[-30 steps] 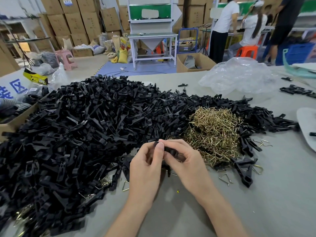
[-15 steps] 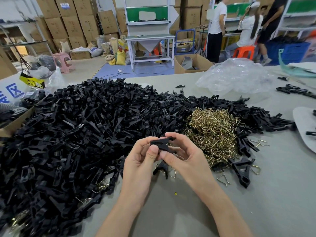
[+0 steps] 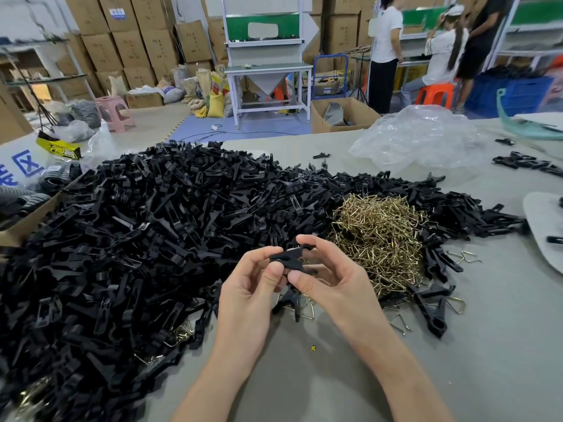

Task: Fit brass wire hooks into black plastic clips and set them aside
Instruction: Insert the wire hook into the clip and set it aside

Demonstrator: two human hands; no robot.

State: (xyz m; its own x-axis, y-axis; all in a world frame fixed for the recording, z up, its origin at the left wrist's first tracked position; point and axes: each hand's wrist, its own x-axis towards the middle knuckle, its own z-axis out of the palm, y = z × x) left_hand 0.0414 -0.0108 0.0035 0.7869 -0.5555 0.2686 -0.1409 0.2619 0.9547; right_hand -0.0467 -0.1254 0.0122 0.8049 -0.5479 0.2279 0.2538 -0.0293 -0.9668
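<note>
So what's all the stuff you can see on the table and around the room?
clip pile: one huge heap, black, left and middle of table
hooks: one heap, brass, right of middle, amid clips
clip: one, black, held between both hands
bag: one, clear, far right of table
table: one, grey, under it all
boxes: many, brown, stacked at the back wall
bench: one, white, behind the table
pink stool: one, floor at back left
orange stool: one, back right
people: three, back right
left hand: pinches the clip's left end
right hand: pinches the clip's right end
</note>
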